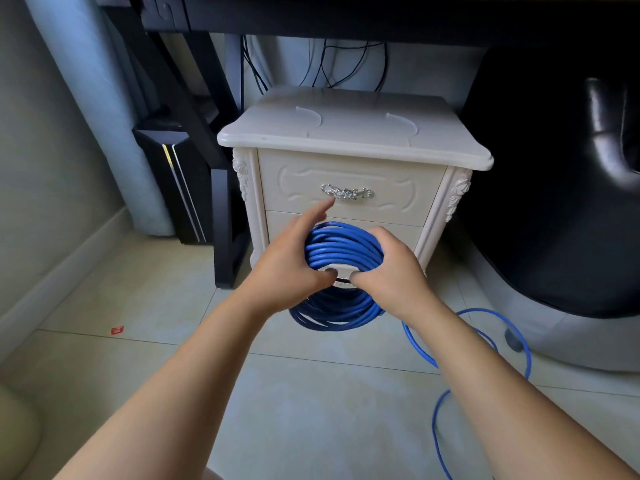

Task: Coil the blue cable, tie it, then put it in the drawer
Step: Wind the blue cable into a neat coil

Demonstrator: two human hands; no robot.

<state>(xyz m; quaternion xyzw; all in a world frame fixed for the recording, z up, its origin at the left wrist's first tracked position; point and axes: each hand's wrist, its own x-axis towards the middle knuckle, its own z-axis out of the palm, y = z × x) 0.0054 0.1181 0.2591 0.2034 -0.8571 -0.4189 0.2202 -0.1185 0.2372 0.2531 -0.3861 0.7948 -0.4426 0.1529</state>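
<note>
Fronting the scene: white cabinet [346, 133], top drawer [398, 188] closed. Blue cable [343, 244], mostly coiled, held before it; tail [485, 310] trailing on floor [311, 393]. Left hand [287, 265], right hand [388, 271]: both wrapped round the coil. Coiling seems nearly done; next, gather tail, tie.

One wide-angle camera on the person's head looks forward and down along both forearms. The left hand [287, 268], right hand [388, 275] and blue cable [343, 251] sit close, mid-frame. The white nightstand [346, 133] faces the camera just beyond them, on the tiled floor [138, 306].
</note>
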